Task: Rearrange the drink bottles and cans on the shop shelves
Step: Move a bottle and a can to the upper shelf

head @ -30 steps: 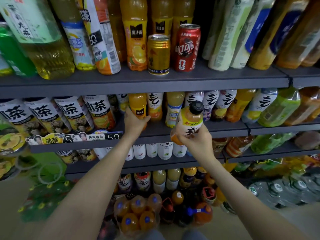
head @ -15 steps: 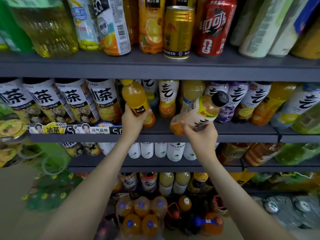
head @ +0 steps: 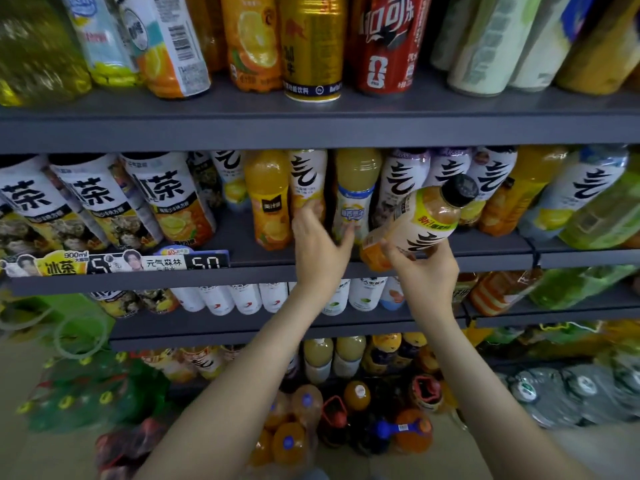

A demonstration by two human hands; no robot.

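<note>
My right hand [head: 427, 275] grips a black-capped bottle [head: 431, 220] of amber drink with a white and yellow label. It is tilted to the right in front of the middle shelf [head: 485, 252]. My left hand [head: 317, 244] is open, its fingers reaching between a white-labelled bottle [head: 308, 178] and a pale yellow bottle [head: 355, 195]. It touches both and holds nothing. Just left of that hand, an orange juice bottle [head: 268, 202] stands upright on the shelf.
Large iced-tea bottles [head: 169, 199] fill the middle shelf's left side, above price tags [head: 204, 261]. On the top shelf [head: 311, 129] stand a gold can [head: 311, 46], a red can [head: 384, 43] and several bottles. More bottles crowd the lower shelves and floor.
My left hand stood the orange juice bottle upright on the middle shelf, let it go and moved right to the neighbouring bottles. My right hand keeps the tilted bottle.
</note>
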